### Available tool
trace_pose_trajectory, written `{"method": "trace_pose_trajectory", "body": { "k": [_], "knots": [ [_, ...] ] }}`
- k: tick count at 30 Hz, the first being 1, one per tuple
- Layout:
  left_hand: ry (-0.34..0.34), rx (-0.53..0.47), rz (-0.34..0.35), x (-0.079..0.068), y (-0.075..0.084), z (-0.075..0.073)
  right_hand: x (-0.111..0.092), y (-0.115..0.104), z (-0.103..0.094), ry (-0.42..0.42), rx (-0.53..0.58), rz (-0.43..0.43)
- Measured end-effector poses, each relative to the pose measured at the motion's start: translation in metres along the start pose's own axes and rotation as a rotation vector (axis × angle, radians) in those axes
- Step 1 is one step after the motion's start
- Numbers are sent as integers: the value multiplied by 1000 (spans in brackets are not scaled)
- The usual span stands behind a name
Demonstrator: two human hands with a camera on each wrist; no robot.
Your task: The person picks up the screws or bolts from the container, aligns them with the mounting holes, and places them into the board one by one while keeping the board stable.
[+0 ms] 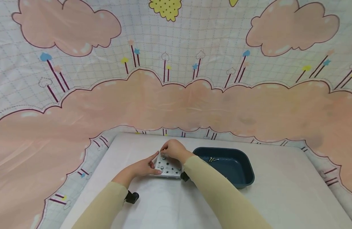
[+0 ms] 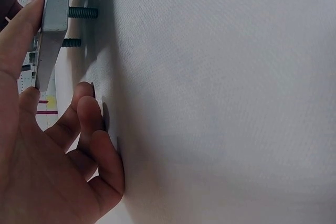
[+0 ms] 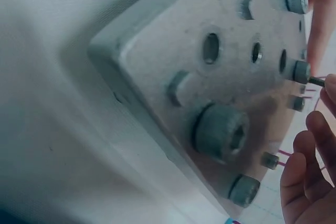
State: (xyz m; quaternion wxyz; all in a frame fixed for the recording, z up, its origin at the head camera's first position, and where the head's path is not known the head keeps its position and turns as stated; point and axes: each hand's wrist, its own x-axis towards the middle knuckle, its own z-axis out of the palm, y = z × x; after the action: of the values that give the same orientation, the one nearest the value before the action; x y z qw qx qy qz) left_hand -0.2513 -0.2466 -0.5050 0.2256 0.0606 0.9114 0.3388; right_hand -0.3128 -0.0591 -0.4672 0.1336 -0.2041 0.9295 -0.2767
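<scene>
A silvery metal plate with round holes and several socket head screws is on the white table. My left hand grips its left side between thumb and index finger, the other fingers curled loosely beside it. Below the plate, threaded screw ends stick out in the left wrist view. Over the plate's far left part, my right hand pinches a small screw, whose threaded shank shows beside a seated screw head. The pinched screw's head is hidden by the fingers.
A dark blue tray stands right of the plate, partly behind the right forearm, with several small screws in it. The white table extends to the right. A patterned cloth hangs behind the table.
</scene>
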Motion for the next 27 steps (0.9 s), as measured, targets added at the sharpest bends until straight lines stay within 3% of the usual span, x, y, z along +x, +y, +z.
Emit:
{"method": "trace_pose_trajectory", "body": {
  "k": [27],
  "knots": [
    [4,-13,-9,-1,-2,0,4,1,8,-13,-32,-8]
  ]
}}
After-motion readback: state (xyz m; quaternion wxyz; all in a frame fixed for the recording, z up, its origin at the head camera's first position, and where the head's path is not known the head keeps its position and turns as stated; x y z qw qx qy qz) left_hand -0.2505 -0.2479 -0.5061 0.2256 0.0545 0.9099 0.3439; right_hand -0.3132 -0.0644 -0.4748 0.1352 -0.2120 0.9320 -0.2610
